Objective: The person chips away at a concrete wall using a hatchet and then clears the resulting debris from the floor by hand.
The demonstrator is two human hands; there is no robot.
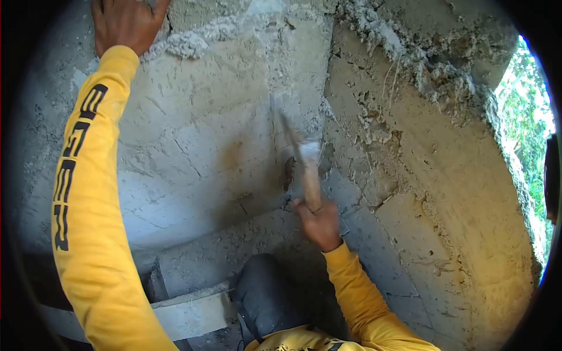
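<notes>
My left hand (130, 26) is stretched up to the rough concrete wall (193, 140) at the top left. Its fingers are spread against the surface and partly cut off by the frame edge. Lower and right of centre, my right hand (321, 224) is closed around the wooden handle of a tool (312, 186). Whitish material covers the top of this handle, and a thin dark metal blade slants up and left from there, smeared by motion. The blade overlaps the wall beside the inner corner, just above a small dark hole (289, 173).
On the right rises a second concrete face (433, 193) with a crumbly ridge of mortar (421, 64) along its top. Green leaves (524, 111) show through an opening beyond it. A pale beam (193, 316) crosses low on the left, beside my dark-clothed knee (272, 292).
</notes>
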